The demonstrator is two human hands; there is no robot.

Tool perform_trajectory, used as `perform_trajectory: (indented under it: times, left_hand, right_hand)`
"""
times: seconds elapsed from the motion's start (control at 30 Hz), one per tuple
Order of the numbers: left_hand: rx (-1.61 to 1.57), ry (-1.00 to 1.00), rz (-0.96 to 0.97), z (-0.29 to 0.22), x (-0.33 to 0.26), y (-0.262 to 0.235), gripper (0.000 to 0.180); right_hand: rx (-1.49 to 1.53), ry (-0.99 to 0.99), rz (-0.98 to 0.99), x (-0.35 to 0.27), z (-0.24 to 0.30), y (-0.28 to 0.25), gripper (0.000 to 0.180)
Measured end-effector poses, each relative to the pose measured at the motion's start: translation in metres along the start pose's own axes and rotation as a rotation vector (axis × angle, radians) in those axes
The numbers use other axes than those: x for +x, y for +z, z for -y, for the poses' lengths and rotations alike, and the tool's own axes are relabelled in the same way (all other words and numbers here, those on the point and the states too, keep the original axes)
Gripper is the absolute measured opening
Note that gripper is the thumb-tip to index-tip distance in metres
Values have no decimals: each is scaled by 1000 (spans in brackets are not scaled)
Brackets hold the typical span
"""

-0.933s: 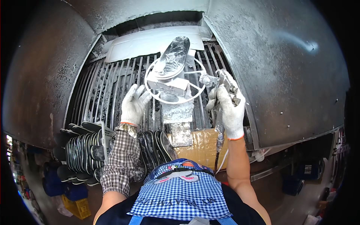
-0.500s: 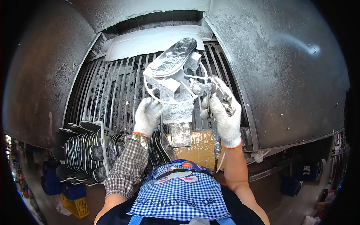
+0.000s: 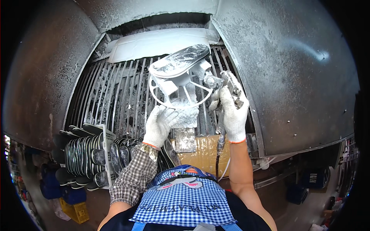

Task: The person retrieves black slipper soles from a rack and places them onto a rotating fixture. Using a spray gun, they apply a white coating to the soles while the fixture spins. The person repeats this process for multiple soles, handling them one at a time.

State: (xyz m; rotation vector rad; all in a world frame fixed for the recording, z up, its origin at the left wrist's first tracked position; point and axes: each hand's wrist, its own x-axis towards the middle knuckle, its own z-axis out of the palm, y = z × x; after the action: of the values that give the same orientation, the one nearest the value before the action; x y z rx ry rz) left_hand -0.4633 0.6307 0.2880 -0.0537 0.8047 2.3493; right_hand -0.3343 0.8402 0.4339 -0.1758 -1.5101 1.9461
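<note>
A shoe sole, dark on top with white smears and white sides, rests tilted on supports above a white-coated spoked wheel. My left hand, in a white knit glove, is at the near-left rim of the wheel, its fingers extended and apart. Whether they touch the rim I cannot tell. My right hand, also gloved, grips a metal spray gun by its handle, with the nozzle toward the wheel and sole. A hose hangs below the gun. No spray shows in the air.
White-crusted metal slats lie beneath the wheel, between dark booth walls. A white sheet lies at the back. A white basket and rows of dark soles stand at the near left. A taped cardboard box is at the front.
The wheel and sole have turned slightly, the sole's far end swinging right and nearer. My left hand has shifted right and a little nearer. The spray gun has moved slightly right.
</note>
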Motion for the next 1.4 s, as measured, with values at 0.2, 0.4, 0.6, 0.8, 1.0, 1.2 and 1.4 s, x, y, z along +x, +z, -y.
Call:
perform_trajectory:
  times: [0.2,0.4,0.6,0.8,1.0,1.2,1.4]
  left_hand:
    - [44,8,54,-11,0,-7,64]
    - [45,37,77,-20,0,-2,66]
    - [75,54,74,-28,4,-9,66]
    - [105,83,34,-34,8,-8,65]
    - [41,120,33,-44,12,-7,56]
    - [73,180,25,-57,19,-9,59]
    - [72,211,-9,-34,18,-6,50]
  right_hand:
    - [11,-11,-21,4,3,-6,54]
    - [-54,-39,-69,7,8,-15,52]
    - [-2,-54,-105,9,16,-23,51]
    - [-40,-118,-150,8,19,-39,54]
    - [4,-1,-53,-18,30,-25,56]
    - [34,-8,-86,-25,30,-25,53]
    - [-15,-51,-188,-31,33,-39,54]
